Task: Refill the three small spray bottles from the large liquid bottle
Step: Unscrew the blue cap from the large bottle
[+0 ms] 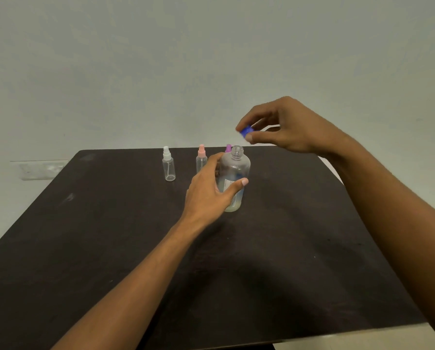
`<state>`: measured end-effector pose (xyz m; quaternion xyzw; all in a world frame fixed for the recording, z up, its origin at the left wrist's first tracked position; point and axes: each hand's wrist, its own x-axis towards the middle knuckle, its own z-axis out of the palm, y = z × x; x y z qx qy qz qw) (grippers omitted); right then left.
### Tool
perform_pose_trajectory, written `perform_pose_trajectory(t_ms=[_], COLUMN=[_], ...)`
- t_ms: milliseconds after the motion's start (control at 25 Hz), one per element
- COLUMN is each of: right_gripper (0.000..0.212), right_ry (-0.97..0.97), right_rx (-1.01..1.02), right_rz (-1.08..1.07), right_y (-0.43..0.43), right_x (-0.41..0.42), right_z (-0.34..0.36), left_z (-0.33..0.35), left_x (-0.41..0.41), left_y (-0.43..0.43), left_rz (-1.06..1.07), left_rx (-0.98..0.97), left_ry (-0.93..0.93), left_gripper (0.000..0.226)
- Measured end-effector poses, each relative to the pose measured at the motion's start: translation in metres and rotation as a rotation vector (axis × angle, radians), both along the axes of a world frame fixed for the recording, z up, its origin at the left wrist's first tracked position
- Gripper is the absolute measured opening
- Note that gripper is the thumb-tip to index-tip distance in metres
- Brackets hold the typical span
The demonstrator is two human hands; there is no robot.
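A plain, pale grey-green wall (211,59) fills the upper half. A white switch plate (42,169) is mounted low on the left. A dark brown table (85,248), scuffed, carries soft shadows. Pale floor (363,337) shows bottom right.

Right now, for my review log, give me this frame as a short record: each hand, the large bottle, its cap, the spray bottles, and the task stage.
left hand: grips the large bottle, upright on the table
right hand: pinches the blue cap above the bottle's neck
large bottle: uncapped
small bottles: white-topped spray bottle, pink-topped spray bottle, purple-topped spray bottle mostly hidden behind the large bottle; tops on
stage: no pouring yet
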<state>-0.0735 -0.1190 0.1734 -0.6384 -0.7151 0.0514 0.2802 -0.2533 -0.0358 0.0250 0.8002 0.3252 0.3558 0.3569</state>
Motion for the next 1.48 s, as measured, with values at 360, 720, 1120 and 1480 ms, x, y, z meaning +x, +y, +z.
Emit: perform_pose_trajectory(t_ms=[360, 720, 1120, 1480], right_gripper=[0.025, 0.027, 0.037, 0.041], right_ry=[0.745, 0.761, 0.685, 0.403], right_rx=[0.27, 0.375, 0.314, 0.083], right_rz=[-0.119, -0.313, -0.483, -0.725], right_y=[-0.046, -0.08, -0.094, -0.091], right_x=[0.043, 0.065, 0.117, 0.16], right_z=[-0.054, -0.09, -0.129, -0.179], left_z=[-0.003, -0.005, -0.003, -0.018], left_x=[0.004, 0.02, 0.093, 0.163], left_y=[0.0, -0.009, -0.011, -0.019], left_rz=[-0.021, -0.06, -0.148, -0.186], left_rx=[0.01, 0.012, -0.006, -0.017], left_ry=[-0.027, -0.026, -0.008, -0.014], left_gripper=[0.075, 0.075, 0.065, 0.064])
